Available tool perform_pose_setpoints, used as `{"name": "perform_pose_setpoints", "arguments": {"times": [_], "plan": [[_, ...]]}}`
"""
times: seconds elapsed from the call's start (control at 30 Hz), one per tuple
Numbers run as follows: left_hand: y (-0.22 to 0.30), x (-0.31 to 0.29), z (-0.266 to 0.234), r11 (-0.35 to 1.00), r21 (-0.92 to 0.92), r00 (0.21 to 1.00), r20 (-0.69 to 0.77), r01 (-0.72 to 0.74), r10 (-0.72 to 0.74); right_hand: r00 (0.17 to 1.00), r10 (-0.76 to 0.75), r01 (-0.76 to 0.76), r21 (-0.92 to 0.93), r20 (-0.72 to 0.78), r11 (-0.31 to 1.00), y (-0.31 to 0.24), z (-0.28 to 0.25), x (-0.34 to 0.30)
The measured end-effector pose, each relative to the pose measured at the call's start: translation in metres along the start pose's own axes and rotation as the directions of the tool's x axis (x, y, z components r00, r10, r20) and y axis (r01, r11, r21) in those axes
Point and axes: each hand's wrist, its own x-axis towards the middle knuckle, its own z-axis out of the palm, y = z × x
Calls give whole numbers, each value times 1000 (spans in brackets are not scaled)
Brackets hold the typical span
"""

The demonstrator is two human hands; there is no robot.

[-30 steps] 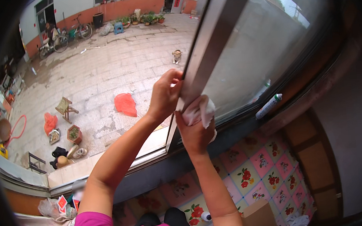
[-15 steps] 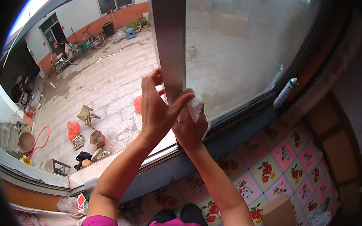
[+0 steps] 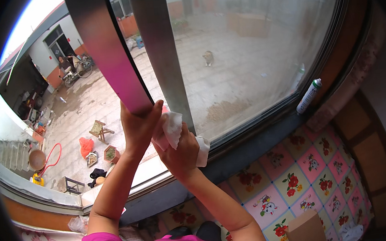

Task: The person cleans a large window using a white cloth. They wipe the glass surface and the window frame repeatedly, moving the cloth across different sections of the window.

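A sliding window sash (image 3: 109,59) with a broad, shiny metal upright stands at the middle left, reflecting pink. My left hand (image 3: 138,127) is closed around its lower part, the thumb across the front and the other fingers mostly hidden. Close beside it, my right hand (image 3: 177,151) clutches a crumpled white wipe (image 3: 173,129); part of it sticks out on the hand's right side. A second metal upright (image 3: 162,54) rises behind my right hand, edging a hazy glass pane (image 3: 252,60).
A white spray can (image 3: 309,96) with a green band leans on the right of the sill. Below lie a flower-patterned padded cover (image 3: 267,206) and a cardboard box (image 3: 306,230). Outside, the yard holds a folding stool (image 3: 99,128), a potted plant (image 3: 111,154), a cat (image 3: 208,58) and a seated person (image 3: 65,65).
The sash upright has slid left with my left hand on it, baring the second upright behind. My right hand with the wipe has also moved left. The view has shifted slightly.
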Motion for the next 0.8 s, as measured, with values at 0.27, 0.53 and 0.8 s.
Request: {"name": "perform_pose_setpoints", "arguments": {"times": [0.27, 0.53, 0.8], "plan": [[-8, 0, -1, 963, -269, 989, 147, 33, 7, 999, -4, 7, 76, -45, 997, 1, 3, -2], [-40, -20, -88, 963, -207, 980, 134, 171, -146, 1000, 22, -18, 185, -19, 983, -46, 52, -50], [-78, -39, -240, 997, -70, 991, 133, -18, 27, 936, -130, -86, 569, 328, 818, -97, 97, -89]]}}
